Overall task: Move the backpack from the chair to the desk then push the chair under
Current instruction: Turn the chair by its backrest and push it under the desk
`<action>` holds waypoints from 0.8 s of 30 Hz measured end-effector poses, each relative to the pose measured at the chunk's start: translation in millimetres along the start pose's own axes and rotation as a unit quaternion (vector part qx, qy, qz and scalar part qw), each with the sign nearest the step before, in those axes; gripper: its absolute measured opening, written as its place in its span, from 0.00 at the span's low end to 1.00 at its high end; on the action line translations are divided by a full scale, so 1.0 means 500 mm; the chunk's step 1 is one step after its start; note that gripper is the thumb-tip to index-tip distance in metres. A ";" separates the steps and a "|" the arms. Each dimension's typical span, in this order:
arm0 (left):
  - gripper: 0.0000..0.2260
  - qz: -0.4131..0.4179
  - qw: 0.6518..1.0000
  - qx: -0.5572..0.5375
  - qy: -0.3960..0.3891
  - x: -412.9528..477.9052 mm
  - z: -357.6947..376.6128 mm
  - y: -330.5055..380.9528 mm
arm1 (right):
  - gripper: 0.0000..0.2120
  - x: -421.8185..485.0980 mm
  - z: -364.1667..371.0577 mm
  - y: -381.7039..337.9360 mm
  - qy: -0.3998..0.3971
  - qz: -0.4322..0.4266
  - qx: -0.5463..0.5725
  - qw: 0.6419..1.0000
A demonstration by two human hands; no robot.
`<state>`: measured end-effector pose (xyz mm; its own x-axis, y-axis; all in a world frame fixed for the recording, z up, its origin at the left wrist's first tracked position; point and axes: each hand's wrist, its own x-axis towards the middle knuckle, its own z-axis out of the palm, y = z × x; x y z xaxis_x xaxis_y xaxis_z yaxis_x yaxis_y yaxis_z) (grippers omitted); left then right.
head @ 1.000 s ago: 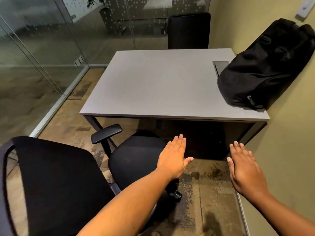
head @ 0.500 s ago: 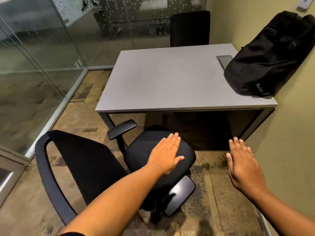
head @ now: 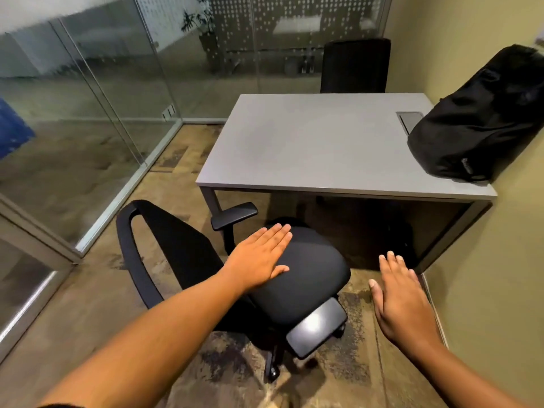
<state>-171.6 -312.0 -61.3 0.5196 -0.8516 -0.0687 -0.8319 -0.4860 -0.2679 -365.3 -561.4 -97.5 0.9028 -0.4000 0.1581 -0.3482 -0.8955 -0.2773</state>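
The black backpack (head: 482,125) already lies on the far right of the grey worktop (head: 312,142), leaning against the olive wall (head: 485,260) and partly covering the cable hatch (head: 409,120), so the first half of the task looks done and what remains is the chair. Compared with a second ago the view has pulled back and swung left: the office chair (head: 294,275) now shows whole, from its mesh backrest (head: 176,248) to its castors, where before the backrest filled the near left corner. The chair stands turned, backrest toward the left glass partition (head: 88,119), seat front pointing right, one armrest (head: 234,214) close to the worktop's left leg (head: 212,198). The left hand (head: 259,257) has stayed flat and open over the seat's left edge, gripping nothing; whether it touches the cushion I cannot tell. The right hand (head: 403,301), also open and empty, hovers over the carpet near the wall. Judging from this, the chair must be rotated to face the worktop before it rolls in. The dark space under the worktop seems wide enough, but the left leg and the side panel at the wall bound it, and the armrests may catch the near edge.
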 end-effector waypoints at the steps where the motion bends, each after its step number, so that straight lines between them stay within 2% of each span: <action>1: 0.33 0.002 1.000 0.002 0.004 -0.012 -0.002 -0.010 | 0.29 -0.004 -0.001 -0.014 -0.006 -0.001 0.001 1.000; 7: 0.32 -0.017 1.000 -0.008 0.002 -0.065 0.013 -0.084 | 0.33 -0.018 0.015 -0.097 -0.006 -0.027 -0.040 0.999; 11: 0.34 -0.030 0.999 -0.011 0.010 -0.102 0.024 -0.162 | 0.35 -0.021 0.040 -0.176 -0.007 -0.020 -0.027 0.999; 15: 0.35 -0.027 1.000 0.006 -0.002 -0.129 0.042 -0.260 | 0.35 -0.020 0.070 -0.273 -0.011 0.031 0.000 0.999; 20: 0.36 0.024 0.999 -0.027 0.022 -0.175 0.062 -0.378 | 0.37 -0.037 0.107 -0.414 -0.003 0.109 0.039 0.993; 24: 0.35 0.040 0.996 -0.070 0.029 -0.224 0.085 -0.450 | 0.37 -0.048 0.112 -0.530 0.003 0.134 0.067 0.989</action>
<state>-34.1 -98.8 -34.2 0.4416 -0.8968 -0.0275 -0.8914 -0.4351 -0.1268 -280.3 -303.5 -80.7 0.7809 -0.6210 0.0676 -0.5377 -0.7233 -0.4333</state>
